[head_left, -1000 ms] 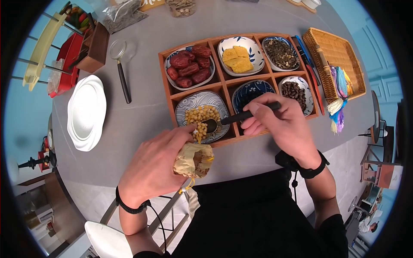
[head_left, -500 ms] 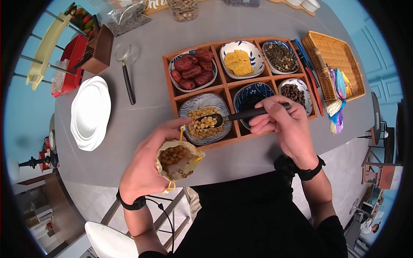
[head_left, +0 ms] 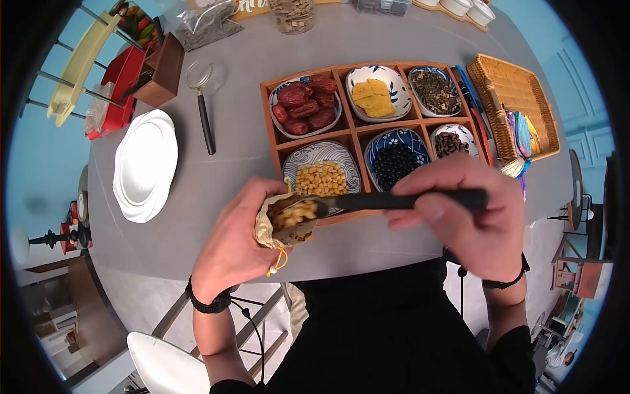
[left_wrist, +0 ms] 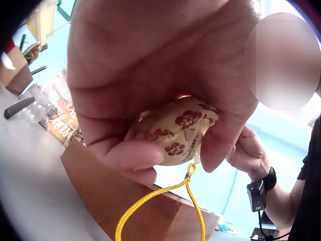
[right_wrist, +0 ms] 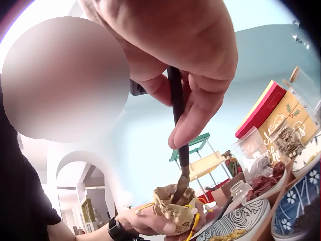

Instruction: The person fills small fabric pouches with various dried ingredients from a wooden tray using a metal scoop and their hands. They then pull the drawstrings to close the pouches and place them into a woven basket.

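My left hand (head_left: pixel 230 236) grips a small cream drawstring pouch (left_wrist: pixel 175 135) with a dark red flower print and yellow cords. Its mouth stands open, and yellow kernels show inside. In my right hand (head_left: pixel 482 226) is a small scoop (head_left: pixel 367 201) with a long black handle, pinched between thumb and fingers. The scoop's metal end (right_wrist: pixel 182 182) dips into the pouch mouth, as the right wrist view shows. Just beyond the pouch, a wave-patterned dish (head_left: pixel 302 157) holds more yellow kernels (head_left: pixel 321 177) that look like corn. Black beans (head_left: pixel 396 164) fill the blue dish beside it.
A wooden compartment tray (head_left: pixel 268 125) also holds dishes of red dates (head_left: pixel 298 108), yellow slabs (head_left: pixel 374 98) and dried leaves (head_left: pixel 433 92). On the left lie a white dish (head_left: pixel 146 164) and a strainer (head_left: pixel 205 121). A wicker basket (head_left: pixel 508 82) with tassels sits right.
My right hand has lifted the scoop with kernels from the wave-patterned dish and brought it over to the pouch. The pouch tilted its mouth upward, then moved slightly right and toward the tray.
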`<state>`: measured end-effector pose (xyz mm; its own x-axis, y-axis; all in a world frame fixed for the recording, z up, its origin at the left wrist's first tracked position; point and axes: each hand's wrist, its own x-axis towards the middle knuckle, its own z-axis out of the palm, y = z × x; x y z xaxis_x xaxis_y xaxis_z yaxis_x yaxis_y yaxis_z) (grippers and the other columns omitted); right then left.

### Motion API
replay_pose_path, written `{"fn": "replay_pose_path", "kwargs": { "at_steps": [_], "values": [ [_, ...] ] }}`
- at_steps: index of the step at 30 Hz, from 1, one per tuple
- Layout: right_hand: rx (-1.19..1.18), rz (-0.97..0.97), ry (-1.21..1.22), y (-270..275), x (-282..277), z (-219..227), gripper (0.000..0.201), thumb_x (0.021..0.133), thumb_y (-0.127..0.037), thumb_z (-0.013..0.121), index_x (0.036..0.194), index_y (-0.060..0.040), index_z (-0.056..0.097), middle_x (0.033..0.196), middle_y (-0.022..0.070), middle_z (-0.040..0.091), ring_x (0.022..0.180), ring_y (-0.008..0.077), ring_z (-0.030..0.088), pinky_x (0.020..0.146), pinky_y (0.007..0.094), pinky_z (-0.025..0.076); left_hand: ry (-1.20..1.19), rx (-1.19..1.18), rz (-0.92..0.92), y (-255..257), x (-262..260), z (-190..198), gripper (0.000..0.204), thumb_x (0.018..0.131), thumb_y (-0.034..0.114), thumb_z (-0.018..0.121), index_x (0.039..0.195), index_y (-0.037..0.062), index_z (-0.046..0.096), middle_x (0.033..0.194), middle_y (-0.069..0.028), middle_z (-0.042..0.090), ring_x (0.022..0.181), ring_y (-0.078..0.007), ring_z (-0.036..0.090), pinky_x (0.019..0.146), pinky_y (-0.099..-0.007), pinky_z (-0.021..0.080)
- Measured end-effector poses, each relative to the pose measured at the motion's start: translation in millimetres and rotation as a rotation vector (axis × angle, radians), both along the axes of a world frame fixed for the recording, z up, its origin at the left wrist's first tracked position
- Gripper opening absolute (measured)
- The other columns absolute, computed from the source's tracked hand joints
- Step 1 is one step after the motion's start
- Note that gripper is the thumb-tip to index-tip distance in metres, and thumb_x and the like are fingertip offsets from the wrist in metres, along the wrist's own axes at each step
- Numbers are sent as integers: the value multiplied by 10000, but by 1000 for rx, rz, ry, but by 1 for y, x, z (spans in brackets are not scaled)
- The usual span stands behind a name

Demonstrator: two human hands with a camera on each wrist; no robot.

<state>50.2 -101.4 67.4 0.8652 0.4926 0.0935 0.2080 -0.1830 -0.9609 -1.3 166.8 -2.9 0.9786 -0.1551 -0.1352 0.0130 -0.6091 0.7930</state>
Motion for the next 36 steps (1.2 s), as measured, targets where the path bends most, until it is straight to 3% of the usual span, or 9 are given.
{"fn": "replay_pose_path", "kwargs": {
  "at_steps": [3,5,9,11,18,24,27,30,36],
  "values": [
    [39,80,-215,-8,4,-7,204,897,-74,571,1006,90,626,853,193,690,707,247,709,719,332,580,4,-35,-2,2,0,0,506,673,12,790,1113,23,539,1003,-83,641,885,-152,617,812,-285,495],
    [176,-141,-1,-14,-1,-12,216,936,-97,535,1045,73,611,855,183,695,731,241,709,712,336,582,8,-97,20,4,-2,0,534,610,-13,754,1107,41,566,1083,-127,608,983,-369,623,858,-372,501],
    [147,-157,177,-16,17,-35,192,959,-12,563,1124,62,626,957,113,681,868,147,693,829,254,560,-148,-174,-84,6,-1,-7,529,603,-14,744,1098,39,566,1145,-115,621,1012,-368,630,875,-370,508],
    [72,-123,154,-9,23,-47,190,975,-26,556,1135,52,624,966,94,673,893,136,684,829,249,557,-44,-57,-162,2,-3,-1,499,615,-10,772,1059,20,546,1230,-124,625,1032,-268,647,899,-338,506],
    [-75,88,222,-8,33,-47,190,964,4,562,1136,54,625,1081,102,655,969,154,673,868,269,542,29,28,-195,-3,4,5,511,572,-34,734,1043,22,543,1226,-133,632,1034,-350,642,891,-360,511],
    [-318,93,-132,-12,32,-39,168,952,-29,590,1089,61,629,957,94,678,895,149,683,783,240,536,5,82,-210,-7,5,8,491,579,-19,735,1031,20,548,1200,-142,636,1032,-385,632,881,-374,515],
    [-136,-38,22,-10,21,-55,133,937,-49,612,1030,40,647,858,93,682,728,135,662,659,247,511,27,136,-206,-11,6,12,488,586,-12,743,1033,23,552,1200,-139,638,1031,-394,634,874,-379,519],
    [14,-166,340,-5,14,-60,153,962,-77,593,1016,58,643,847,92,692,752,125,673,681,237,538,15,149,-221,-13,7,10,481,605,-4,753,1044,20,557,1206,-140,644,1031,-389,641,874,-384,522],
    [125,-227,515,0,11,-74,198,987,-113,554,1034,58,642,829,112,699,745,137,686,675,255,569,-34,146,-243,-12,8,5,477,618,53,744,1058,36,560,1180,-121,652,1012,-389,627,826,-432,529]
  ]
}}
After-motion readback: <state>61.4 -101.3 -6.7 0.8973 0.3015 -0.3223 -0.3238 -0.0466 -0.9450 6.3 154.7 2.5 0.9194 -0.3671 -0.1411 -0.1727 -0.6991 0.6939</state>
